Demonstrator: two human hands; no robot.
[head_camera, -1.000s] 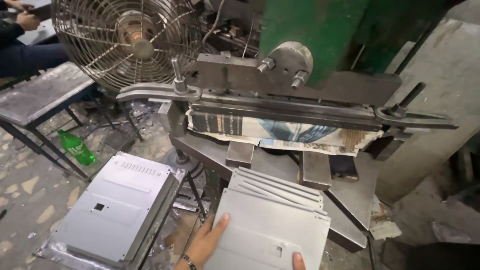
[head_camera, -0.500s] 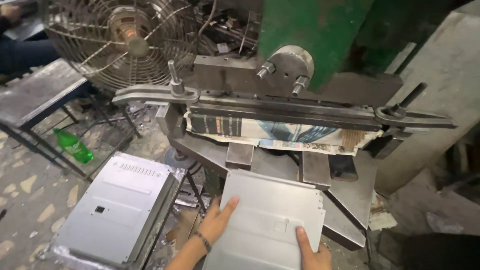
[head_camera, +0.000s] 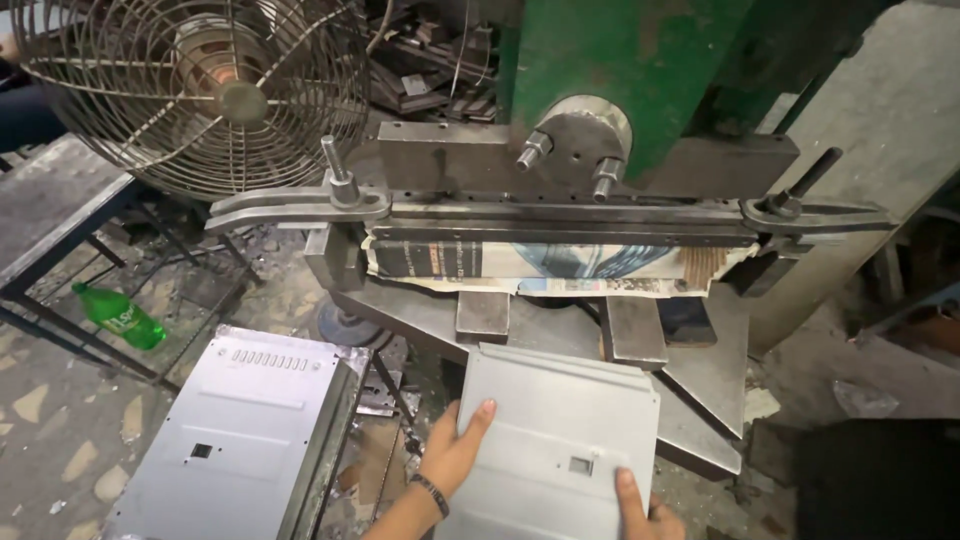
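- Hands first: the left hand lies on the left edge of a grey sheet-metal panel, fingers spread flat on its top face and thumb tucked at the side; a dark band circles that wrist.
- The right hand grips the panel's near right corner, thumb pressed on top, the remaining fingers hidden beneath, so both hands are clamped on the panel.
- The panel rests tilted on the steel bed of a green press machine; its far edge, which has a folded lip, sits just beside two steel blocks under the long clamp bar.
- A small rectangular cut-out shows near the panel's lower middle.
- Crumpled printed paper, dark at the left and blue-white in the middle, is wedged in a strip under the clamp bar.
- A stack of similar grey panels lies at the lower left on the floor, with a row of slots along its far edge and a small dark square opening.
- A green plastic bottle with a white label lies on the floor beneath a dark metal desk at the left edge.
- A round wire-cage fan stands at the upper left.
- Open room: the bed's right corner lies bare beside the panel; a narrow gap separates panel and stack.
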